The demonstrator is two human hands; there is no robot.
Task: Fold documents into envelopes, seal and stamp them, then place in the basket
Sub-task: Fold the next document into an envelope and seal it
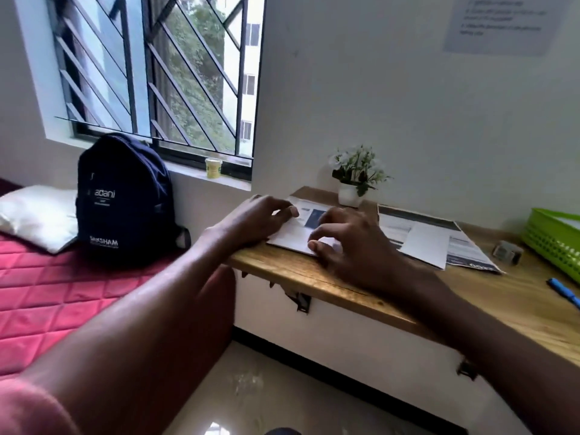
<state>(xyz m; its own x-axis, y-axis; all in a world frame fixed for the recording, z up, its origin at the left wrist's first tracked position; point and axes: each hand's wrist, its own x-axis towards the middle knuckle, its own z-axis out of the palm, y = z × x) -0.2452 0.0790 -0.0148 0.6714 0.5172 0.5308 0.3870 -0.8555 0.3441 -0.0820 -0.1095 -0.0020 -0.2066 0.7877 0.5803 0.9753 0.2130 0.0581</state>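
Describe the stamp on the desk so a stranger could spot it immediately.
Start at the wall-mounted wooden desk and go to its right end, where a lime-green plastic basket sits. Just left of the basket, beside the spread printed papers, stands a small boxy grey stamp block. It is the only chunky upright thing there; the blue pen lies flat, nearer the front edge.

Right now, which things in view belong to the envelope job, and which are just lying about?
Job:
document under both hands, left and right
papers
envelope on those papers
stamp
green basket
pen, probably

Lying about:
backpack
pillow
plant
yellow tub
wall notice
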